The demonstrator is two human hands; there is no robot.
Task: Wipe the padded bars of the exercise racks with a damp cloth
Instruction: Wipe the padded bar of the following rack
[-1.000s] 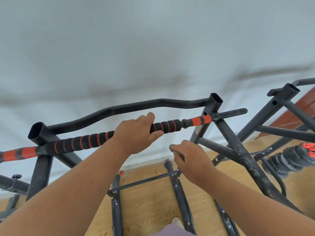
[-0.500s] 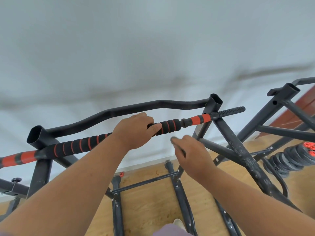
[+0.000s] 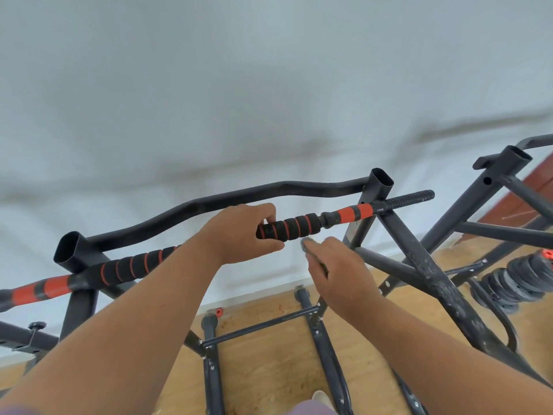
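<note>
Head view, the only one. The left hand (image 3: 239, 233) sits near the middle of the frame, its fingers curled over the top of the padded bar (image 3: 287, 227) and its thumb under it, so it grips the black foam with the orange rings. The bar runs from about 8 o'clock at the left edge up to about 2 o'clock, where a bare ridged end sticks out past the upright tube (image 3: 380, 182) of the near rack. Behind it a curved black bar (image 3: 227, 202) with no foam joins the two uprights.

The right hand (image 3: 338, 271) is at about 4 o'clock of the left hand, just below the foam and not touching it as far as I can tell. Its fingers are folded together round a small grey wad, which I take for the cloth (image 3: 309, 245); only an edge of it shows at the fingertips. Whether it is damp I cannot tell.

On progress: the cloth is off the bar, so the wiping here is either about to begin or between strokes. No wet sheen shows on the foam to say which part is done. The stretch at 8 o'clock and the orange-banded section (image 3: 354, 213) at 2 o'clock look untouched by either hand. A second rack (image 3: 508, 175) stands at 3 o'clock, with weight plates (image 3: 514, 280) beneath it; I judge that its bars are still to do.
</note>
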